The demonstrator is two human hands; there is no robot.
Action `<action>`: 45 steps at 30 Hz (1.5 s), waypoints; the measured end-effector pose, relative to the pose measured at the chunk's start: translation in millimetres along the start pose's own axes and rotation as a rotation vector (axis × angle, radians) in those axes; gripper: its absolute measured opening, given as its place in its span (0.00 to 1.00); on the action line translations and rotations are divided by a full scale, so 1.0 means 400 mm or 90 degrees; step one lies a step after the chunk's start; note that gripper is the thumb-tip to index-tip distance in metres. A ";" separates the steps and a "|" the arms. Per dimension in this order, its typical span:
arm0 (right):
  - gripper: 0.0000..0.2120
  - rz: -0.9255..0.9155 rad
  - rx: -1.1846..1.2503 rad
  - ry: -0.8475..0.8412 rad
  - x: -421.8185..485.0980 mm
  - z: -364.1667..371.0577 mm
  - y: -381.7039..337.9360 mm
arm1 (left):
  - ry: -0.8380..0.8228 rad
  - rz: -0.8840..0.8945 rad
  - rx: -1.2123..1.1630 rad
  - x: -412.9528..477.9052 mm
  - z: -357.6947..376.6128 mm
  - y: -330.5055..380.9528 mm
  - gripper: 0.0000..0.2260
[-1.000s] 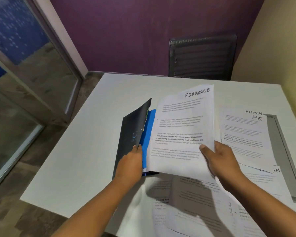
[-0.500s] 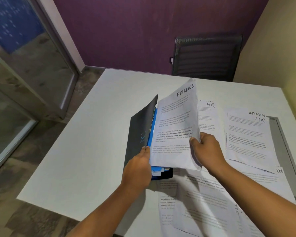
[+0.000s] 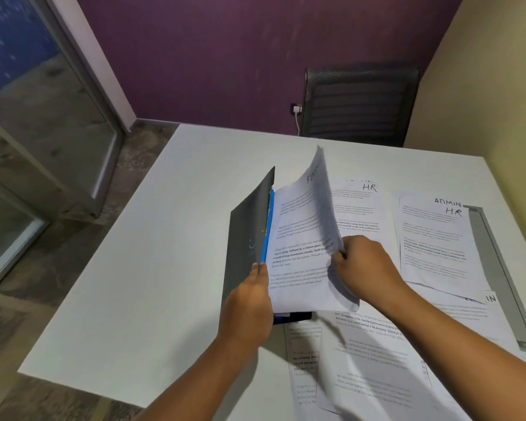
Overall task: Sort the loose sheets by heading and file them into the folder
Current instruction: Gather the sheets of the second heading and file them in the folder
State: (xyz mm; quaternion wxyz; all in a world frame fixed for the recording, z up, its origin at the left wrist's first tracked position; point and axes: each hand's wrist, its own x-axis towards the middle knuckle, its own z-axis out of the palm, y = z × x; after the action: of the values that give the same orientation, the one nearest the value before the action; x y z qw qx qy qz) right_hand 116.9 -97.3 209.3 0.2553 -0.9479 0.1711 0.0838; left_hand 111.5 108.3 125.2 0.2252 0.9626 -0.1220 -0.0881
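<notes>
White table (image 3: 152, 268): folder (image 3: 249, 235) in left hand (image 3: 249, 302), sheet (image 3: 301, 247) in right hand (image 3: 362, 268).

Left hand (image 3: 249, 302) gripped the folder (image 3: 246, 226), forearm toward 1 o'clock; right hand (image 3: 365, 266) pinched the sheet (image 3: 301, 238), forearm toward 10 o'clock.

The light is soft and rather dim, spread evenly over the white table (image 3: 128, 268). Grey shadows from the forearms and the raised sheet (image 3: 301, 238) fall toward the bottom of the frame, darkening the loose papers (image 3: 377, 360) at lower centre. The sheet's upper edge is smeared by motion blur, and its heading is unreadable. The folder (image 3: 249, 226) cover is dark, with little detail. Printed text looks soft everywhere; the handwritten headings at right are legible. Wide-angle distortion bends the door frame (image 3: 82, 86) at upper left and bows the table edges.
</notes>
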 end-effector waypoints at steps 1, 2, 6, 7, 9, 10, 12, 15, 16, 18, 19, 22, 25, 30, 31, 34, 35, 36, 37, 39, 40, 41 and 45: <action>0.11 -0.004 0.000 -0.010 0.000 0.004 -0.010 | 0.000 -0.002 -0.001 0.001 -0.001 0.000 0.26; 0.11 -0.007 -0.001 -0.017 0.000 0.009 -0.020 | 0.000 -0.002 -0.002 0.001 -0.002 0.000 0.26; 0.11 -0.023 -0.013 0.001 -0.013 0.008 -0.047 | 0.006 -0.021 -0.002 0.003 -0.017 0.005 0.25; 0.11 -0.027 -0.018 0.004 -0.018 0.005 -0.051 | 0.005 -0.025 0.003 0.003 -0.021 0.007 0.26; 0.11 -0.037 -0.030 -0.002 -0.019 0.003 -0.057 | 0.007 -0.026 0.011 0.002 -0.026 0.009 0.26; 0.11 -0.041 -0.030 -0.008 -0.015 0.005 -0.061 | 0.009 -0.022 0.013 0.001 -0.027 0.010 0.26; 0.10 -0.041 -0.022 -0.023 0.002 0.016 -0.073 | 0.005 -0.019 0.016 -0.002 -0.028 0.014 0.25; 0.08 -0.031 0.004 -0.054 0.031 0.045 -0.089 | -0.015 -0.027 0.021 -0.005 -0.028 0.017 0.26; 0.07 -0.023 0.010 -0.063 0.042 0.057 -0.090 | -0.019 -0.027 0.019 -0.005 -0.026 0.018 0.26; 0.05 -0.007 0.002 -0.078 0.059 0.078 -0.090 | -0.021 -0.029 0.017 -0.006 -0.022 0.019 0.27; 0.05 0.000 -0.006 -0.082 0.064 0.086 -0.091 | -0.022 -0.031 0.019 -0.008 -0.021 0.020 0.27; 0.07 0.005 -0.038 -0.097 0.071 0.108 -0.105 | -0.008 -0.011 0.004 -0.012 -0.011 0.023 0.30; 0.01 0.004 -0.094 -0.127 0.069 0.132 -0.131 | -0.020 0.016 -0.003 -0.021 -0.015 0.040 0.33; 0.14 -0.011 -0.144 -0.128 0.076 0.155 -0.140 | -0.040 -0.007 0.006 -0.028 -0.034 0.056 0.36; 0.18 -0.008 -0.139 -0.114 0.074 0.150 -0.138 | -0.043 -0.014 -0.002 -0.030 -0.039 0.057 0.36; 0.18 -0.037 -0.104 0.032 0.068 0.118 -0.115 | -0.038 -0.045 -0.014 -0.033 -0.053 0.063 0.32; 0.15 -0.048 -0.085 0.095 0.071 0.107 -0.104 | -0.030 -0.053 -0.017 -0.033 -0.058 0.064 0.31; 0.14 -0.045 -0.058 0.148 0.075 0.095 -0.090 | -0.022 -0.062 -0.022 -0.034 -0.062 0.066 0.30; 0.14 -0.024 -0.025 0.185 0.084 0.088 -0.073 | -0.015 -0.071 -0.028 -0.034 -0.064 0.067 0.29; 0.19 0.040 0.037 0.190 0.107 0.079 -0.041 | -0.009 -0.082 -0.037 -0.033 -0.070 0.068 0.28; 0.19 0.065 0.049 0.167 0.122 0.079 -0.028 | -0.008 -0.084 -0.036 -0.034 -0.074 0.069 0.28; 0.16 0.080 0.059 0.141 0.135 0.078 -0.022 | -0.008 -0.086 -0.036 -0.035 -0.078 0.070 0.28; 0.07 0.069 0.292 0.096 0.148 0.071 -0.050 | 0.002 -0.097 -0.038 -0.031 -0.089 0.061 0.27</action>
State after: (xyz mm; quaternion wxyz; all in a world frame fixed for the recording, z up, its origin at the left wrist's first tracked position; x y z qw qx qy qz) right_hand 177.3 -83.1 179.3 0.4457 -0.8581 0.2547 -0.0144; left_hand 102.9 105.1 169.3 0.2469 0.9621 -0.0449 -0.1070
